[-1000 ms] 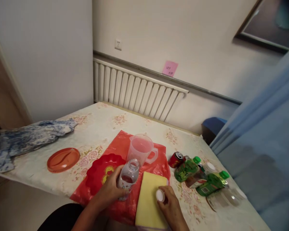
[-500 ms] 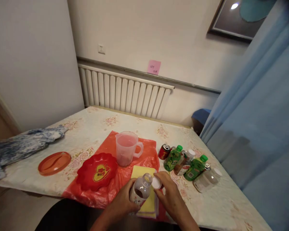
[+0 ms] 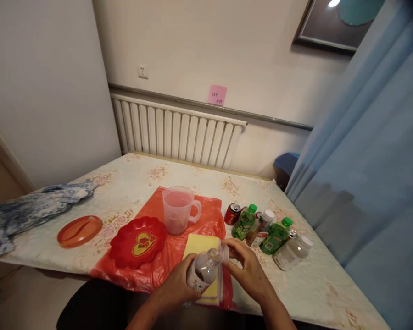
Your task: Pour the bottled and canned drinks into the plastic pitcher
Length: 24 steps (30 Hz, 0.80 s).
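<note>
My left hand (image 3: 179, 288) is wrapped round a small clear bottle (image 3: 203, 270) with a little dark liquid at its bottom, held tilted above the yellow cloth (image 3: 200, 245). My right hand (image 3: 249, 270) pinches the white cap (image 3: 225, 252) right at the bottle's open mouth. Both hands hover over the near edge of the red plastic sheet (image 3: 160, 268).
A clear measuring jug (image 3: 177, 211) with pink liquid and a red dish (image 3: 137, 242) stand on the sheet. An orange lid (image 3: 79, 231) and a blue patterned cloth (image 3: 27, 211) lie left. A red can (image 3: 232, 213) and several bottles (image 3: 277, 236) lie right. A blue curtain (image 3: 371, 174) hangs at right.
The bottle was lifted off the sheet and carried toward me over the yellow cloth. My right hand picked the white cap up from the cloth and brought it to the bottle's mouth.
</note>
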Available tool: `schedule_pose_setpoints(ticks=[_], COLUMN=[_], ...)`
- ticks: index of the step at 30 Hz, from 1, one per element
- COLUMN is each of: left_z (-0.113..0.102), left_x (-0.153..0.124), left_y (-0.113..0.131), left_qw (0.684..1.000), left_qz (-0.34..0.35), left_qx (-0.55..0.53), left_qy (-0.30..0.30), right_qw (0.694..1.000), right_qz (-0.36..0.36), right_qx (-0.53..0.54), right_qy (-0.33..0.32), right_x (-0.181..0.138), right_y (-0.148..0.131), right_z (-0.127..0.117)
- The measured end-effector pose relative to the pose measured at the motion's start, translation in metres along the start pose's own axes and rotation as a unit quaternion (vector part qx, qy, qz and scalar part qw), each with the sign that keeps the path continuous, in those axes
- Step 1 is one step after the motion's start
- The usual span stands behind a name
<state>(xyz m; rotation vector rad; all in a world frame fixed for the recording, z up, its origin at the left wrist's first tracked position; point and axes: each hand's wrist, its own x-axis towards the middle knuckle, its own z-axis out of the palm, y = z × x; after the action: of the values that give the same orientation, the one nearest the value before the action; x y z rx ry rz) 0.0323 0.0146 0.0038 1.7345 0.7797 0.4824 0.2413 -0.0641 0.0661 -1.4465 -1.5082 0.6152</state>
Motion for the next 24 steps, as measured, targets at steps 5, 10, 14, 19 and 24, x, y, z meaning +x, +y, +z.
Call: schedule_pose_setpoints(ticks=[5,10,14,19,24], left_z=[0.002,0.002,0.003,0.004,0.007], left_x=[-0.001,-0.002,-0.002,-0.001,-0.001], left_y=[0.000,-0.002,-0.002,-0.003,-0.004], left_qw=[1.000,1.000,0.999,0.999,1.000], left_qz=[-0.008,0.001,0.006,0.004,0.016], left_qx=[0.017,0.021,0.037,0.041,0.014], left_qy=[-0.004,-0.009,0.002,-0.005,-0.004], right_qw=[0.997,0.990,0.986,0.985,0.985], right_qz=[-0.047,-0.066,-0.054,-0.049,-0.040], right_qx=[-0.066,-0.101,-0.124,-0.133,-0.139], right_qy=[-0.008,-0.071,-0.099,-0.095,-0.096], right_x=[0.002,0.004,0.003,0.001,0.000], right_y=[-0.010,-0.019,-0.018,-0.017,-0.018], right_z=[-0.007,-0.006,-0.003,-0.001,0.002])
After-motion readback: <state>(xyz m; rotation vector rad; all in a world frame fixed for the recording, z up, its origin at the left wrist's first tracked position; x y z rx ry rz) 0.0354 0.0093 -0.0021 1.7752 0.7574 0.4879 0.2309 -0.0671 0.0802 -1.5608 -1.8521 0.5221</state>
